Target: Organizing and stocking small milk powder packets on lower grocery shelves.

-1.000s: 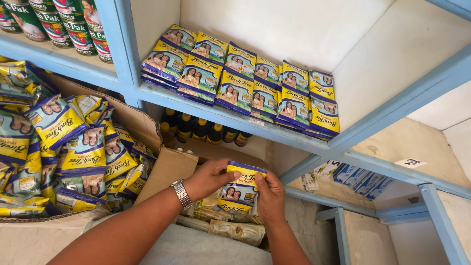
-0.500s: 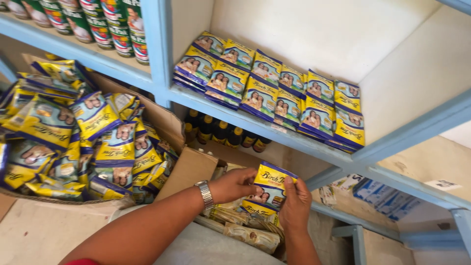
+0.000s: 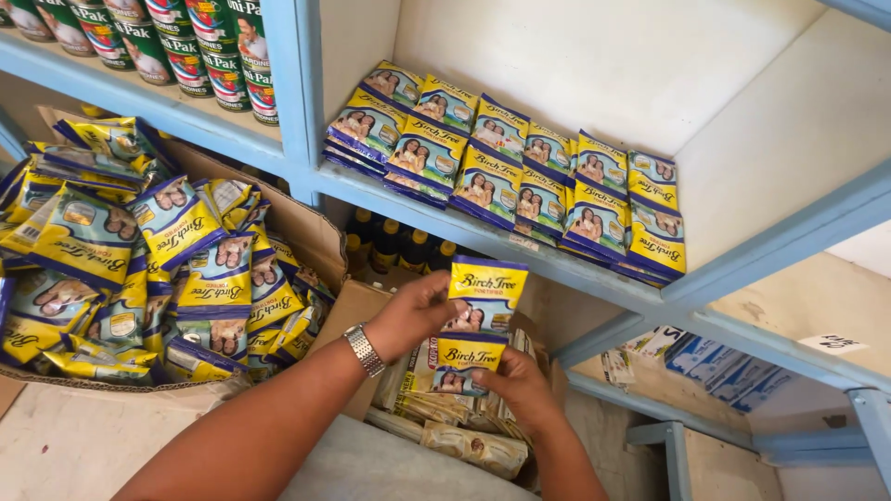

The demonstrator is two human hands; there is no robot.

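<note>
My left hand (image 3: 419, 311), the one with the metal watch (image 3: 364, 350) on its wrist, is closed around the upper edge of a small stack of yellow-and-blue sachets (image 3: 480, 320), fingers curled over the left side and thumb against the front. My right hand (image 3: 520, 385) grips the same stack from below, its fingers wrapped round the bottom pouch, so both hands are clamped on it and neither is loose. The stack stands roughly upright in the air, just in front of the blue shelf edge (image 3: 557, 264) and above an open cardboard box (image 3: 357, 311) that holds more pale packets (image 3: 464, 443) lying flat. On the shelf above, matching sachets sit in neat overlapping rows (image 3: 506, 181), well apart from what I hold. To my left, a bigger cardboard box (image 3: 306, 223) is heaped with larger pouches (image 3: 139, 269) of the same colours, jumbled at all angles. Dark bottles with yellow caps (image 3: 394, 243) stand in the shadow under the shelf, behind my left hand. Green-labelled tins (image 3: 186, 42) line the top shelf at upper left.
</note>
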